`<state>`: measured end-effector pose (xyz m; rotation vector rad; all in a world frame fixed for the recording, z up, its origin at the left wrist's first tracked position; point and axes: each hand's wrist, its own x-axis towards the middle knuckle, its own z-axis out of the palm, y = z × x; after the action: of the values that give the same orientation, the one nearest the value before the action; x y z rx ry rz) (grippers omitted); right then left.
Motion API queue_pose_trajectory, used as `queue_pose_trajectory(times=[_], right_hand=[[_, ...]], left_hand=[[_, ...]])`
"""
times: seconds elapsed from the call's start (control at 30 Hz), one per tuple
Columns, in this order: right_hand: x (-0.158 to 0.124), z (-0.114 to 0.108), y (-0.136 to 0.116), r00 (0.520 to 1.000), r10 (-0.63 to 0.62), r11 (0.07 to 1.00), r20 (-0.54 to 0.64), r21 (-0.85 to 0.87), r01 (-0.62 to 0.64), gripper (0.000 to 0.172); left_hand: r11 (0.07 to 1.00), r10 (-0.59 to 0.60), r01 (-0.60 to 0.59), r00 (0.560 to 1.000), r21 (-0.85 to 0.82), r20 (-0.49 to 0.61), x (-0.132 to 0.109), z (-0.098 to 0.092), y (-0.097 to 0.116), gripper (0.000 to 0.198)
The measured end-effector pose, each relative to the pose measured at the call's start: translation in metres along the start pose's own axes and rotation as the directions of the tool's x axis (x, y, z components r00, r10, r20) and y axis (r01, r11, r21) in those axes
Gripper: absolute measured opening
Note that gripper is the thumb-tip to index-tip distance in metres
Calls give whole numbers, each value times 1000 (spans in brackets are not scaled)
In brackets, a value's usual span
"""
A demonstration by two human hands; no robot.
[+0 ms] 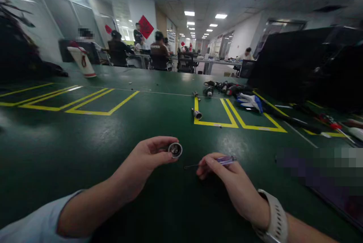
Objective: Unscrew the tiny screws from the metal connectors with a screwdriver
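Note:
Between the thumb and fingers of my left hand (147,156) is a small round metal connector (175,150), its open end facing me. My right hand (221,171) grips a screwdriver (225,160) with a purple translucent handle; its thin shaft points left toward the connector, and the tip is apart from it. Both hands are above the green tabletop (119,137). Farther out, a similar metal connector part (197,114) lies on the corner of a yellow taped box, with a smaller metal piece (195,94) behind it.
Dark cabled connectors (210,91) and a white-and-blue glove (249,102) lie at the back right. Yellow tape boxes (87,112) mark the left side. A white cup (82,63) stands back left. Red-handled tools (334,125) lie right. People sit at desks beyond.

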<state>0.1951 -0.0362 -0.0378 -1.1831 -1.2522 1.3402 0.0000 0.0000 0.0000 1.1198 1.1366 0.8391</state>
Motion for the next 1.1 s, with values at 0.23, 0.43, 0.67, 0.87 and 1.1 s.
queue_pose_trajectory(times=[0.23,0.43,0.67,0.87,1.1], right_hand=[[-3,-2,-6,999,-9,979,41,-202,17,31],[-6,-5,-9,995,83,992,49,-103,-78,35],[-3,-3,-7,991,68,922,119,373,-108,24],[-11,-6,-12,976,-219,914,-11,346,210,20],[-26,-5,-16,879,-472,866,64,-153,476,19]], left_hand=[[1000,-10,10,1000,-3,-26,2,4,0,37],[1000,-2,2,1000,-31,1,3,3,-3,36],[997,67,-67,998,-48,-8,5,6,-4,28],[998,23,-26,998,50,54,0,11,-6,30],[997,43,-50,991,54,128,-5,16,-12,31]])
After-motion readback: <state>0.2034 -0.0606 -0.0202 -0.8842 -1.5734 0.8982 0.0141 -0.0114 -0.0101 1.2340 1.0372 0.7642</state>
